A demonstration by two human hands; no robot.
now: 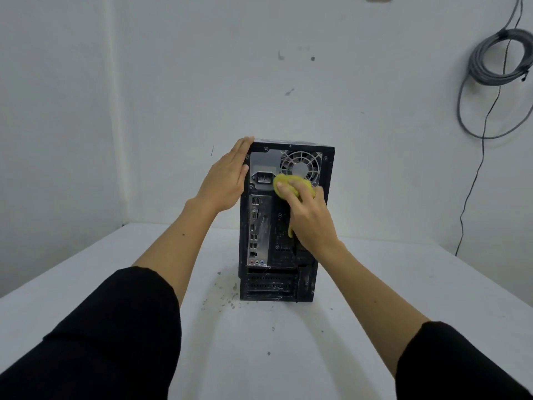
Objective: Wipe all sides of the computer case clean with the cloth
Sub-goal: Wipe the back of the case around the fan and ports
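Computer case (284, 226): upright on the white table (288, 356), rear panel facing you. Your left hand (227, 180) lies flat against its upper left side, fingers (242, 147) straight and pressed together. Your right hand (310, 217) presses the yellow cloth (284, 187), bunched under curled fingers, against the panel beside the power socket (264, 178), below the fan grille (301, 167).

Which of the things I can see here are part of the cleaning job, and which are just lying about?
Part of the job:
case, upright on the table, back panel facing the camera
yellow cloth, pressed to that panel
right hand, gripping the cloth
left hand, flat against the case's side

Just lying about:
coiled cable on the wall
white table
dirt specks by the case
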